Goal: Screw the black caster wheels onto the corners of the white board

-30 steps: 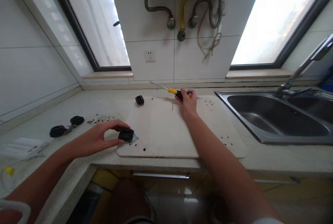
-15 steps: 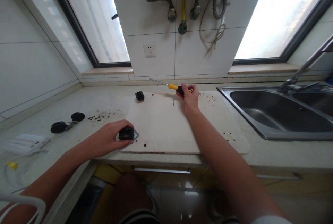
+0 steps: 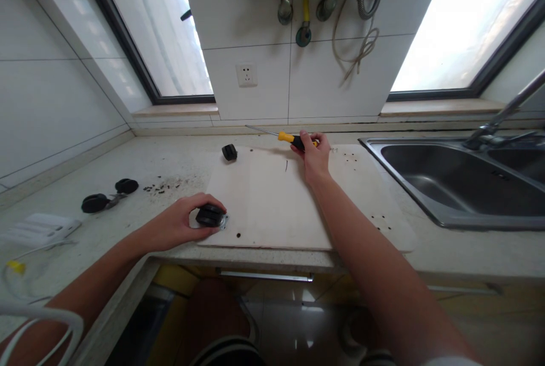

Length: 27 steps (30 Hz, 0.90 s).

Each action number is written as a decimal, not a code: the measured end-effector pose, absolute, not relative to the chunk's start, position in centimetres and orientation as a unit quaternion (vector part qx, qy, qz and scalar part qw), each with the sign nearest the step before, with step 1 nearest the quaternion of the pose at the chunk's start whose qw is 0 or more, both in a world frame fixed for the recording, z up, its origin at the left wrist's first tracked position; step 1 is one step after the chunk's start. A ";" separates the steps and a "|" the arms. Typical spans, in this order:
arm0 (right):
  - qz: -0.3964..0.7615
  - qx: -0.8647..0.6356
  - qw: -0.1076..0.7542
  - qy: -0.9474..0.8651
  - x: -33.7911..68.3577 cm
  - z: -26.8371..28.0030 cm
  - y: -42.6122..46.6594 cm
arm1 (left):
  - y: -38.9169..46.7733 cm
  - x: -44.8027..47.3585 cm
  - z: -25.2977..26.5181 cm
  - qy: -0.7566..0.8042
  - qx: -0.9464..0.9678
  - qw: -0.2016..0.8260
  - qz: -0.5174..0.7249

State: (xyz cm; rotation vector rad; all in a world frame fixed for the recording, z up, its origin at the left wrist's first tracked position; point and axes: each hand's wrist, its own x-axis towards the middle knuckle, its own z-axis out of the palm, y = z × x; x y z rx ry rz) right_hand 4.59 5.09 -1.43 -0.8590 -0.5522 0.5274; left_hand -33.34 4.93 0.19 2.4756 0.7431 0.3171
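Note:
My left hand (image 3: 191, 217) grips a black caster wheel (image 3: 209, 215) between thumb and fingers, at the near left corner of a white board (image 3: 272, 201). The caster's metal plate lies close to the board's surface. My right hand (image 3: 313, 150) is closed round the yellow and black handle of a screwdriver (image 3: 286, 137), above the board's far edge, its shaft pointing left. Another black caster (image 3: 229, 152) stands at the board's far left corner. Small screw holes (image 3: 381, 223) show at the right corners, and a dark hole (image 3: 238, 235) is near the front edge.
Two loose casters (image 3: 96, 202) lie on the counter (image 3: 170, 153) at left, beside scattered dark debris (image 3: 164, 186). A white power strip (image 3: 40, 228) with cables is farther left. A steel sink (image 3: 443, 184) with a tap borders the board's right side. Hoses and a socket (image 3: 247, 75) are on the wall.
My left hand has turned the caster slightly, its metal plate now nearer the board. The right hand keeps the screwdriver almost in place. The view has shifted a little.

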 end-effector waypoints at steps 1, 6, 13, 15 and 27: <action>0.249 -0.407 0.839 -0.261 4.6 -1.4 5.1 | 5.0 -33.3 0.1 0.274 0.917 0.265 0.120; 0.253 -0.407 0.839 -0.260 4.6 -1.3 4.9 | 4.8 -33.0 -0.2 0.262 0.922 0.249 0.136; 0.251 -0.410 0.838 -0.257 4.4 -1.1 4.8 | 4.5 -32.9 0.1 0.244 0.932 0.232 0.136; 0.251 -0.411 0.838 -0.256 4.3 -1.0 4.8 | 4.4 -32.8 0.2 0.246 0.932 0.227 0.138; 0.251 -0.411 0.838 -0.258 4.5 -1.2 4.8 | 4.2 -32.5 0.3 0.245 0.928 0.245 0.139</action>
